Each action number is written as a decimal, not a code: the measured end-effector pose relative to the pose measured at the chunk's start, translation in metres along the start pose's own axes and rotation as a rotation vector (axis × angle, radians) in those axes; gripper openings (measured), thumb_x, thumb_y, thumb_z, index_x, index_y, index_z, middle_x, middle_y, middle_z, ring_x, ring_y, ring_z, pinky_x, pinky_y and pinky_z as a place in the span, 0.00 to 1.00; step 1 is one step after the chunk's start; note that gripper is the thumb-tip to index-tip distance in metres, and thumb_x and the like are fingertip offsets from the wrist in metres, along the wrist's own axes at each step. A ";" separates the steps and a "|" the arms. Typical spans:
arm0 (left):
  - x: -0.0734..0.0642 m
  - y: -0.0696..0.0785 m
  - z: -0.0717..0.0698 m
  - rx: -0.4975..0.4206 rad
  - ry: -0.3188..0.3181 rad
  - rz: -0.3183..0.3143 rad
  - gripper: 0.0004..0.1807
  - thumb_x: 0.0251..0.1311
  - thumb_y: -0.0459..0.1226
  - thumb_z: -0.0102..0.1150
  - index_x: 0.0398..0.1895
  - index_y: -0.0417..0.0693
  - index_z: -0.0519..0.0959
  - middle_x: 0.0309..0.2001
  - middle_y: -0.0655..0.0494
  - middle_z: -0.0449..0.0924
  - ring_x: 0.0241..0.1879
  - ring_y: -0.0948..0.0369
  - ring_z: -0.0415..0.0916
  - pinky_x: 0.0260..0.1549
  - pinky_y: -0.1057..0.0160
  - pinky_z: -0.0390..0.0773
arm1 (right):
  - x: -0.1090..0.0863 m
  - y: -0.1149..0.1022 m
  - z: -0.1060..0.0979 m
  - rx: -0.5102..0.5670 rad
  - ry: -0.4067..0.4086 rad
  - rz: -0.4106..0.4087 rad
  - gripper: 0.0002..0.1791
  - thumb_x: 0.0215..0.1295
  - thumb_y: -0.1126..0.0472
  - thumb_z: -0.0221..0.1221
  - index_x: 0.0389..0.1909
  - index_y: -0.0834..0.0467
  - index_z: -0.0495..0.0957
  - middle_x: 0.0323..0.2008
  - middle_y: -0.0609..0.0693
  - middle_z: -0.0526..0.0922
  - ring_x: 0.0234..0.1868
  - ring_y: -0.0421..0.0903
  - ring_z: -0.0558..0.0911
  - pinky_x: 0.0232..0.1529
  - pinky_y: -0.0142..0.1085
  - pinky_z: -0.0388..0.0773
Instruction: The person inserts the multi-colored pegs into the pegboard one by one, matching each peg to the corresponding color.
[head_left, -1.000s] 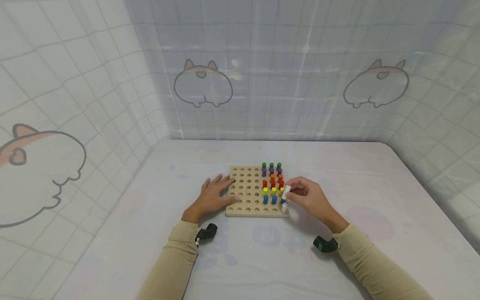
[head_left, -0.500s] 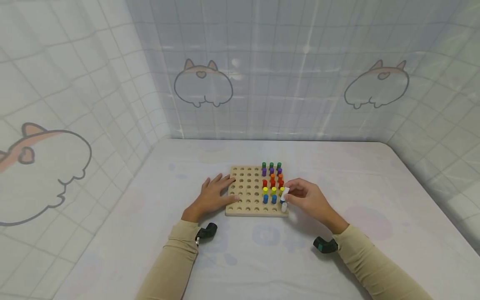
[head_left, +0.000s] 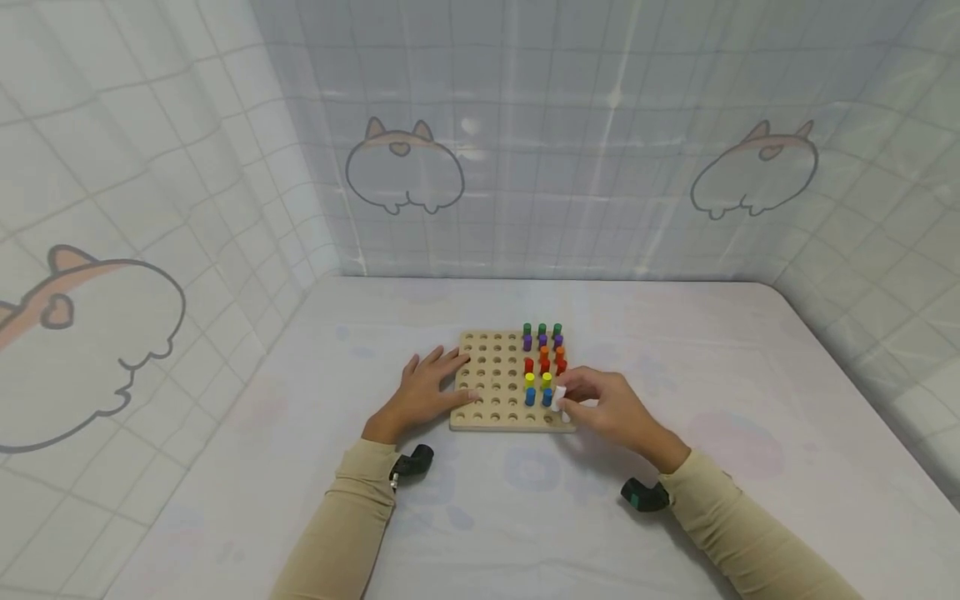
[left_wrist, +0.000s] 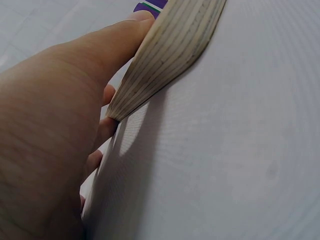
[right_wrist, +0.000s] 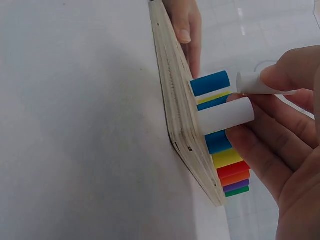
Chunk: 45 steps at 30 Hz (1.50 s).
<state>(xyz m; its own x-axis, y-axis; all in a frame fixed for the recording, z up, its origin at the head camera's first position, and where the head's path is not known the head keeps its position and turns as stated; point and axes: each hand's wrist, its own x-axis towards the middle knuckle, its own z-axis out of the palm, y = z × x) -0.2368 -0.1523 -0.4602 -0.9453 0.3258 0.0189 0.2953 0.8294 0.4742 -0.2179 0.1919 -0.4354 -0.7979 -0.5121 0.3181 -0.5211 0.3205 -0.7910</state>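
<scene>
A pale wooden pegboard [head_left: 495,429] lies on the table, its left columns showing bare holes. My left hand [head_left: 427,392] rests on its left edge, fingers spread and thumb on top. Between thumb and fingertips, my right hand [head_left: 611,408] pinches a white peg [head_left: 559,397] above the front right part. In the right wrist view, that held peg [right_wrist: 248,82] is apart from the board, while a second white peg [right_wrist: 227,115] stands in the board, with fingers of the hand touching or close behind it. Blue pegs [head_left: 530,397] stand just left of the held peg.
Behind the blue pegs are rows of yellow pegs [head_left: 529,380], red pegs [head_left: 528,366], orange pegs [head_left: 544,354], purple pegs [head_left: 527,342] and green pegs [head_left: 527,329]. A white patterned cloth [head_left: 517,517] covers the table. Tiled-pattern curtains [head_left: 525,167] surround it.
My right hand has moved left and slightly toward me with the white peg. In the head view it now hides the standing white peg at the corner. My left hand stays put.
</scene>
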 end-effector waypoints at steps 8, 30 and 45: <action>-0.002 0.000 0.002 0.000 -0.009 -0.019 0.48 0.60 0.68 0.56 0.78 0.54 0.61 0.77 0.52 0.56 0.78 0.49 0.41 0.72 0.39 0.31 | -0.002 0.005 0.007 -0.104 -0.071 -0.053 0.13 0.63 0.65 0.68 0.49 0.62 0.83 0.42 0.45 0.87 0.38 0.37 0.85 0.43 0.41 0.85; -0.003 -0.002 0.003 -0.016 0.003 0.029 0.47 0.61 0.65 0.57 0.78 0.52 0.61 0.78 0.51 0.53 0.78 0.46 0.41 0.71 0.35 0.32 | -0.004 -0.001 0.012 -0.310 -0.116 -0.091 0.11 0.62 0.60 0.70 0.44 0.56 0.84 0.34 0.38 0.83 0.33 0.34 0.77 0.34 0.32 0.80; -0.007 -0.002 0.004 -0.025 0.004 0.018 0.46 0.62 0.65 0.58 0.78 0.53 0.61 0.77 0.50 0.55 0.78 0.46 0.42 0.71 0.36 0.32 | -0.005 -0.004 0.017 -0.346 -0.125 -0.074 0.11 0.63 0.58 0.70 0.44 0.55 0.84 0.34 0.38 0.82 0.33 0.33 0.77 0.34 0.31 0.79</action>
<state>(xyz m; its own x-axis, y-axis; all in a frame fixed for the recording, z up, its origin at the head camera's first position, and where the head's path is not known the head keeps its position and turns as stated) -0.2305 -0.1545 -0.4651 -0.9404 0.3388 0.0309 0.3088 0.8118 0.4956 -0.2072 0.1793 -0.4430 -0.7221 -0.6303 0.2852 -0.6648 0.5182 -0.5380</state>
